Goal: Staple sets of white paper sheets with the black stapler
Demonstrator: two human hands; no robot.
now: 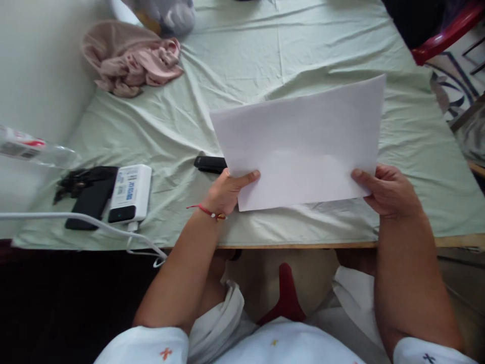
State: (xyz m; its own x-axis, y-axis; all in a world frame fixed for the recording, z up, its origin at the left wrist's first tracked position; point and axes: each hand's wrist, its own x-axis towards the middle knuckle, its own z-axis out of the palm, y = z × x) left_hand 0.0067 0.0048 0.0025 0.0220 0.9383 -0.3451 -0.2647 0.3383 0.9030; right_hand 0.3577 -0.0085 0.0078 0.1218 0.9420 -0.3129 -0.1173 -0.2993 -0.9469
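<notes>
A white sheet of paper (pixel 303 141), perhaps more than one sheet, is held up over the table by both hands. My left hand (pixel 227 189) grips its lower left edge, thumb on top and fingers hidden beneath. At the lower right edge, my right hand (pixel 390 189) pinches it the same way. Behind the paper's left side lies a black object (pixel 209 163), possibly a stapler, partly covered by the sheet and close to my left hand.
A pale green cloth (pixel 242 60) covers the table. On the left are a white power bank (pixel 131 192), a black phone-like slab (pixel 93 199), a white cable (pixel 76 216) and a clear plastic bottle (pixel 38 149). Crumpled pink fabric (pixel 136 60) lies at the back left.
</notes>
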